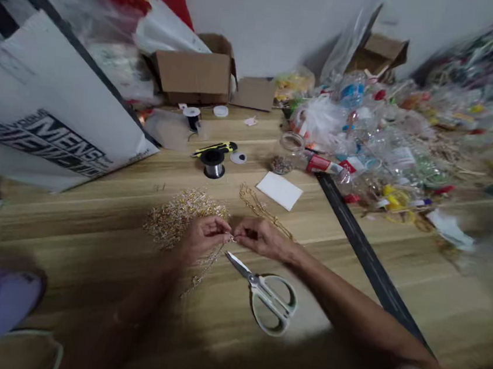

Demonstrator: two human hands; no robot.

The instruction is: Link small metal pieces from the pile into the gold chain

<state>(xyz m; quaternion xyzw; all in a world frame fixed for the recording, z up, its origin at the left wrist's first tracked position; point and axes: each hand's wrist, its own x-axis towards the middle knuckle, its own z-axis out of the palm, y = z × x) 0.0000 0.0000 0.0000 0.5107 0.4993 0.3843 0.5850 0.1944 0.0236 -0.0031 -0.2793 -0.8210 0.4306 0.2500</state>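
Note:
Fingertips nearly meeting, my left hand [206,236] and my right hand [262,237] pinch a thin beaded strand [208,264] that hangs down to the table. Its lower end trails toward the viewer. Beside my left hand lies a heap of small gold and clear beads [177,215]. Just below the hands, scissors [273,302] with pale green handles rest with the blades pointing up and left. Behind my right hand, a gold chain [256,202] lies loosely bunched. The exact bit between the fingertips is too small to make out.
Farther back are a wire spool [214,166], a yellow-black cutter [219,148], a white card [280,190] and a jar of beads [285,153]. Plastic bags [323,122] pile up at the right. A printed white box [47,105] stands left; a cardboard box [194,73] sits behind.

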